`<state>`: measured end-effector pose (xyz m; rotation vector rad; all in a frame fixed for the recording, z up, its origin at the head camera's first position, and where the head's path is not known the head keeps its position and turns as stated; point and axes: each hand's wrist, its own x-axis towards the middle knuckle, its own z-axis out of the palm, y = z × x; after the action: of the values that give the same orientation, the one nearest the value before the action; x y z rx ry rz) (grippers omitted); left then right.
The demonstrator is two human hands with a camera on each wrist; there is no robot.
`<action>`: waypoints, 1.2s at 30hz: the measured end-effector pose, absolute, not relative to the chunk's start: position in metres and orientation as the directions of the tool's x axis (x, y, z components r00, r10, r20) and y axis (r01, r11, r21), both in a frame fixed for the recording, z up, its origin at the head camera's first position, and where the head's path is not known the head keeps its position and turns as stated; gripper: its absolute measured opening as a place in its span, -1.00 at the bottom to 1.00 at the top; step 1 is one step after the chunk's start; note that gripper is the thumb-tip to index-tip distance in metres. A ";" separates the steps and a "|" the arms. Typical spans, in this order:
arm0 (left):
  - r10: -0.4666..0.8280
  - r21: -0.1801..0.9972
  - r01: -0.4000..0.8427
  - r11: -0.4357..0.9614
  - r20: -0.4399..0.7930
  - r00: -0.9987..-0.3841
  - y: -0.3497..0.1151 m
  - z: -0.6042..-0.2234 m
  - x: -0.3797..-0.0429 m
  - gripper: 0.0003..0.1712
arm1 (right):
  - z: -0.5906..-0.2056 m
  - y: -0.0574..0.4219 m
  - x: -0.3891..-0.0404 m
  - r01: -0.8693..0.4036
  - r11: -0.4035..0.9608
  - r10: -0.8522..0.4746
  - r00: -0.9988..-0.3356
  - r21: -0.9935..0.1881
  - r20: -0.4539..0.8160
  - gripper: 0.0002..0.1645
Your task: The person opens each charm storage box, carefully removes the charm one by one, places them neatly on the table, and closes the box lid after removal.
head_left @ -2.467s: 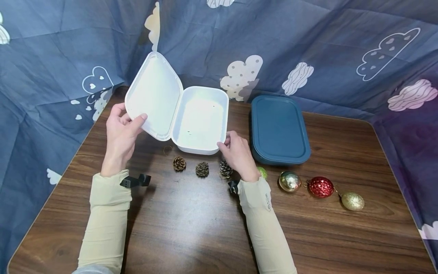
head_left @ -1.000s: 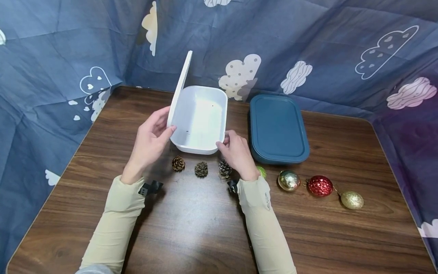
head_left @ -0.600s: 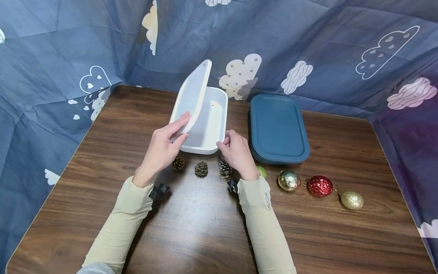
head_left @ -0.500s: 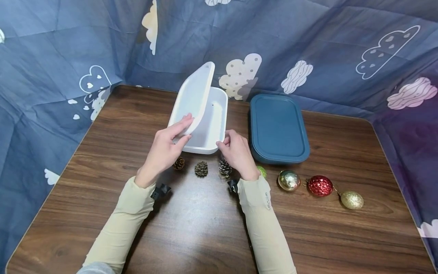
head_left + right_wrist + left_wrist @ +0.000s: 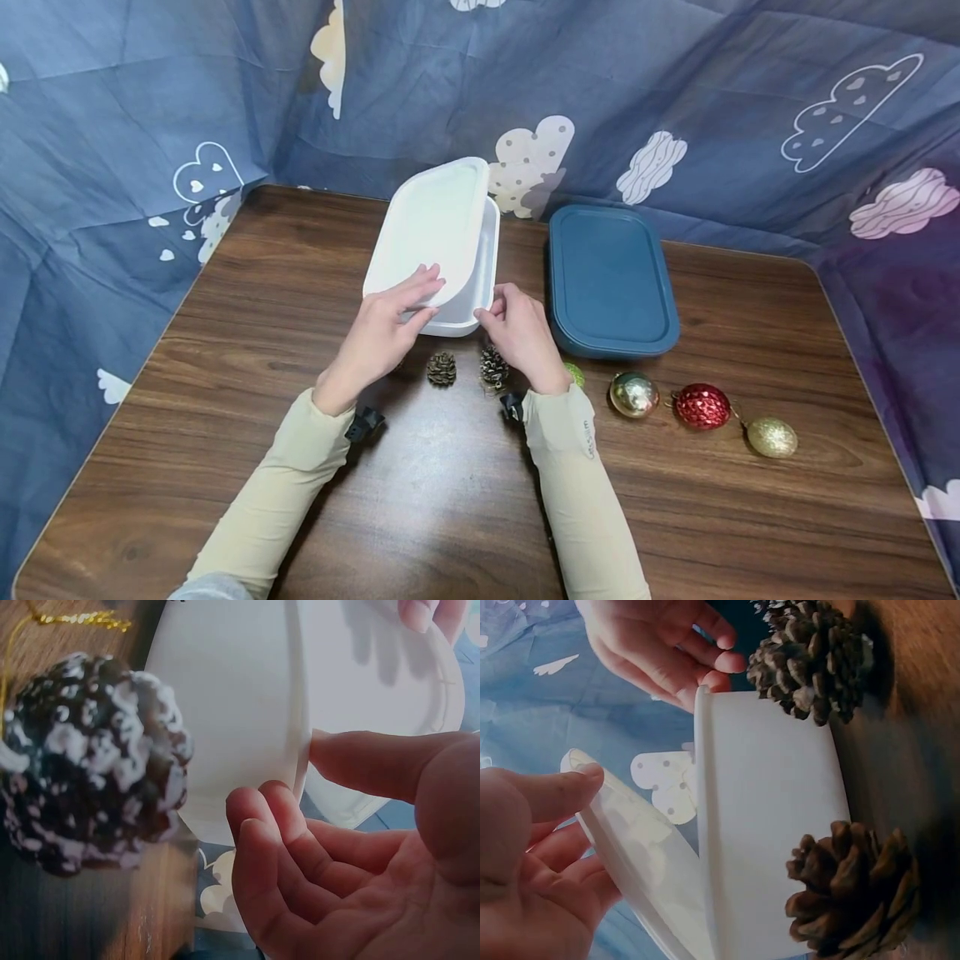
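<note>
The white plastic box (image 5: 465, 325) stands on the table with its hinged lid (image 5: 431, 225) slanting over it, raised on the right side. My left hand (image 5: 381, 337) pinches the lid's near edge, thumb beneath and fingers on top. At the box's near right corner, my right hand (image 5: 520, 333) holds the rim; the right wrist view shows the thumb (image 5: 367, 761) against the rim and curled fingers by the outer wall. Most of the box's inside is hidden under the lid. A pine cone (image 5: 442, 368) and a frosted pine cone (image 5: 493, 367) lie in front.
A blue lidded box (image 5: 613, 279) stands to the right. A green ornament (image 5: 575, 374), a shiny gold ball (image 5: 634, 395), a red ornament (image 5: 702, 407) and a glittery gold one (image 5: 772, 437) lie in front of it. A cloud-patterned cloth (image 5: 420, 92) hangs behind the table.
The lid has swung from the left, past upright, down over the box. My left hand moved right with it and now hides most of the left pine cone. My right hand stayed put.
</note>
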<state>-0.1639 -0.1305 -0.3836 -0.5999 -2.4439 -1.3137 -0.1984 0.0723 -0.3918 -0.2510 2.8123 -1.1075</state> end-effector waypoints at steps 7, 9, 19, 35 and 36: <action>0.285 0.670 0.506 0.544 0.419 -0.862 -0.124 -0.388 -0.163 -0.59 | -0.391 0.074 -0.198 -0.121 0.725 -0.199 -0.979 -0.678 -0.038 -0.51; 0.294 0.666 0.497 0.557 0.401 -0.867 -0.123 -0.389 -0.163 -0.59 | -0.391 0.074 -0.198 -0.128 0.726 -0.206 -0.978 -0.676 -0.037 -0.52; 0.337 0.616 0.473 0.630 0.332 -0.881 -0.117 -0.393 -0.163 -0.60 | -0.389 0.076 -0.199 -0.146 0.723 -0.237 -0.971 -0.676 -0.044 -0.55; 0.401 0.490 0.515 0.703 0.326 -0.856 -0.109 -0.398 -0.160 -0.63 | -0.389 0.081 -0.201 -0.171 0.714 -0.245 -0.970 -0.679 -0.012 -0.56; 0.407 0.484 0.519 0.705 0.323 -0.854 -0.109 -0.399 -0.160 -0.63 | -0.389 0.080 -0.200 -0.165 0.713 -0.243 -0.970 -0.682 -0.019 -0.54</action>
<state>-0.1598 -0.1085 -0.3991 -0.7471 -2.7208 -0.8583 -0.2004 0.0805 -0.3886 -0.3356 2.8067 -1.1018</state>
